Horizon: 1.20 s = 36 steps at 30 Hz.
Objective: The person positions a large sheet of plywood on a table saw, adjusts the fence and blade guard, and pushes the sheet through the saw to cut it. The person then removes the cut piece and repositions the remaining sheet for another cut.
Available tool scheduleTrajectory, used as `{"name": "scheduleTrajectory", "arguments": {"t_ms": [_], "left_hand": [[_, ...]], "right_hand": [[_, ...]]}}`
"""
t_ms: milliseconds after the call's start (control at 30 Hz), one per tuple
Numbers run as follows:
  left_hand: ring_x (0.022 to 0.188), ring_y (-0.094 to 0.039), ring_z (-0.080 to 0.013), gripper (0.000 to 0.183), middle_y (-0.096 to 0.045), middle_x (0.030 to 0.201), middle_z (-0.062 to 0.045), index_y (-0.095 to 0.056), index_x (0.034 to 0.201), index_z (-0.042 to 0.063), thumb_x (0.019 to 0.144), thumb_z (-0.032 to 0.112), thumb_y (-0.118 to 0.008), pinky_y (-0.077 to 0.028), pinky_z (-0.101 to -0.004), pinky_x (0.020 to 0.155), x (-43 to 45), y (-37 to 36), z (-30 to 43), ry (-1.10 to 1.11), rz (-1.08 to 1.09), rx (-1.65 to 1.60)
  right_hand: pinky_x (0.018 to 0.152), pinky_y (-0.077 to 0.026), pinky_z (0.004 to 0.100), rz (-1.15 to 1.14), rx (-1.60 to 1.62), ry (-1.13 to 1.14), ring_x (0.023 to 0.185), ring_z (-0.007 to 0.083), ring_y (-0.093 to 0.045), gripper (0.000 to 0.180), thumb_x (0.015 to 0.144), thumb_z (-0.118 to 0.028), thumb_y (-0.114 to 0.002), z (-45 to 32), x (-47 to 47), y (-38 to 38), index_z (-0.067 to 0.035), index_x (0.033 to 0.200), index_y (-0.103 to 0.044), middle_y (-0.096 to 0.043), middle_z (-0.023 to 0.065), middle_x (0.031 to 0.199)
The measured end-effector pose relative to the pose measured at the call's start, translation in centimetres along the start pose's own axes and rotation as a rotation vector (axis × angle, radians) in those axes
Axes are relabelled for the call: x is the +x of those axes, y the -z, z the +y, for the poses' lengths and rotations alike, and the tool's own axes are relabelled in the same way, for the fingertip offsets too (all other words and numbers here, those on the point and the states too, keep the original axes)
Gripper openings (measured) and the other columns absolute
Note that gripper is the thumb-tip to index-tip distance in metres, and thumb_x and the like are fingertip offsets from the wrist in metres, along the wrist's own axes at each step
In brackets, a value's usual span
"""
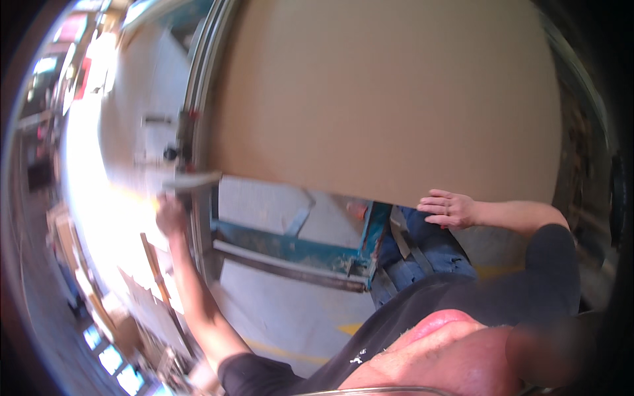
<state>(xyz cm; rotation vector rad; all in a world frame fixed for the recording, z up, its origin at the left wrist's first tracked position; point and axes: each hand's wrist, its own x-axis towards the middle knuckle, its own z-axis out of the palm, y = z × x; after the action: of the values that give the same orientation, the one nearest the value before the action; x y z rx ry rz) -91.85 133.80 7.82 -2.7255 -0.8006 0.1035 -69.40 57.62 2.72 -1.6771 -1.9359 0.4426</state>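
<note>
A large brown board (386, 99), seemingly a wood-based panel, lies across a machine with a long metal rail (200, 74) along its left edge. My right hand (448, 209) rests at the board's near edge, palm down, with its fingers spread a little. To the left, my arm is stretched forward, and my left hand (171, 215) looks curled beside the rail, near a blurred pale curved piece (193, 181). Glare and blur hide whether it grips anything. A black knob (170, 153) sits on a fitting at the rail, beyond that hand.
Below the board runs a teal machine frame (292, 245) with a dark bar (297, 274) beside it. My legs in blue trousers (436, 247) stand close to its right end. Wooden pieces (67, 237) are stacked at lower left. Yellow lines mark the grey floor (277, 317).
</note>
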Motion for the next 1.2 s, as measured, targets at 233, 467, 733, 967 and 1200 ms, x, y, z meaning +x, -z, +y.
{"name": "scheduleTrajectory", "arguments": {"t_ms": [233,467,733,967,1200], "left_hand": [[0.125,-0.057,-0.0444,0.061,-0.061,0.131,-0.027,-0.054,0.133,-0.004,0.101,0.046,-0.063,-0.046,-0.0519,0.105,-5.0,2.4,8.2,0.473,0.460,-0.311],[0.132,-0.051,-0.0416,0.046,-0.057,0.138,-0.024,-0.056,0.126,-0.002,0.094,0.024,-0.075,-0.040,-0.0535,0.111,-27.6,5.8,31.2,0.376,0.655,-0.613],[0.126,-0.053,-0.0383,0.063,-0.053,0.137,-0.024,-0.044,0.142,-0.008,0.095,0.021,-0.074,-0.044,-0.0467,0.109,-41.2,15.2,54.2,0.576,0.328,-1.197],[0.138,-0.048,-0.0389,0.047,-0.049,0.147,-0.025,-0.053,0.132,-0.006,0.097,0.020,-0.072,-0.039,-0.0478,0.115,-36.4,27.0,61.2,0.179,0.625,-1.197],[0.137,-0.049,-0.0379,0.041,-0.050,0.147,-0.023,-0.056,0.129,-0.003,0.097,0.019,-0.072,-0.041,-0.0471,0.113,-41.0,29.4,68.6,0.082,0.656,-1.289]], "right_hand": [[0.121,-0.036,0.0544,0.174,-0.036,0.094,0.144,0.0385,-0.047,0.047,0.077,-0.013,-0.081,-1.4,-0.4,-0.6,-0.006,0.120,-0.063,-0.052,0.0202,0.153],[0.118,-0.040,0.0515,0.221,-0.125,0.123,0.138,0.0381,-0.052,0.046,0.077,-0.016,-0.081,-1.2,-1.3,-1.9,-0.008,0.118,-0.061,-0.057,0.0204,0.146],[0.086,-0.060,0.0411,0.554,0.036,0.119,0.104,0.0360,-0.069,0.022,0.078,-0.011,-0.079,-3.6,-7.3,0.2,-0.009,0.094,-0.064,-0.070,0.0140,0.104],[0.078,-0.062,0.0362,0.740,-0.236,-0.276,0.094,0.0297,-0.075,0.018,0.081,-0.003,-0.079,-10.6,-32.3,9.6,-0.007,0.094,-0.068,-0.075,0.0115,0.096],[0.079,-0.064,0.0384,0.856,-0.396,-0.572,0.095,0.0315,-0.076,0.028,0.083,-0.003,-0.080,-21.5,-44.7,20.9,-0.002,0.108,-0.067,-0.076,0.0165,0.106]]}}
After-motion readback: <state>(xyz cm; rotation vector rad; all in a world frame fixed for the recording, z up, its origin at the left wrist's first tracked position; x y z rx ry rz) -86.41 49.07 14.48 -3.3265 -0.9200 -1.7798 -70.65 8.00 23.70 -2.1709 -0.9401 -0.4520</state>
